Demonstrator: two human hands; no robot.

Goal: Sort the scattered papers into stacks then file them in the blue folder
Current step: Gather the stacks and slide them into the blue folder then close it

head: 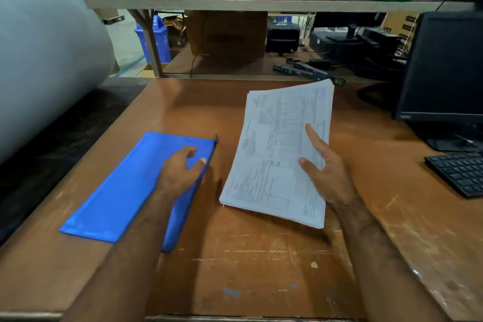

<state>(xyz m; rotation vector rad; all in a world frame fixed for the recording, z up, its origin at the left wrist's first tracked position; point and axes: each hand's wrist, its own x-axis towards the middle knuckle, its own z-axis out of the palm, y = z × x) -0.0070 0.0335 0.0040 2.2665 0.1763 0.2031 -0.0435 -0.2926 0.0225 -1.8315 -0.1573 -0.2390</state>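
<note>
Right hand is holding a stack of papers off the brown table, thumb and index finger lying across the printed top sheet, other fingers hidden behind the stack so their curl cannot be told; the stack is tilting, far edge raised toward the shelf. Left hand is resting on the blue folder, fingers loosely curled at its right long edge, thumb near that edge; whether it is pinching the edge or just touching is unclear. Folder is lying flat on the table's left part, angled, just beside the papers but not touching them. Black monitor and keyboard are sitting at right, well apart from the stack. Large white roll is lying at left. Blue bin is standing behind the table.
</note>
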